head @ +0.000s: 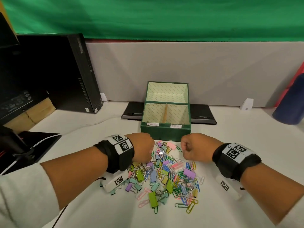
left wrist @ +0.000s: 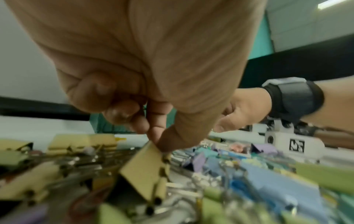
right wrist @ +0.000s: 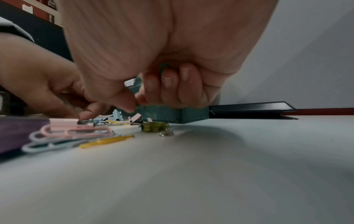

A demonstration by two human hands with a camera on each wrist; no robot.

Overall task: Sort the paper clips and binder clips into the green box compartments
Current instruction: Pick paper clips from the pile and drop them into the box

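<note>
Your left hand (left wrist: 134, 63) pinches a yellow binder clip (left wrist: 143, 171) by its corner – only the left wrist view shows this, tilted, long axis slanting toward the green box (head: 166, 130); your right hand (right wrist: 162, 63) curls around a green paper clip (right wrist: 164, 66).

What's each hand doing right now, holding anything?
Left hand: pinching a yellow binder clip at the pile.
Right hand: fingers curled round a green paper clip.

I see glossy coated-wire paper clips (head: 178, 181), matt-painted binder clips (head: 153, 199), a patterned-paper-lined green box (head: 165, 131), and a smooth matt table (head: 238, 137).
</note>
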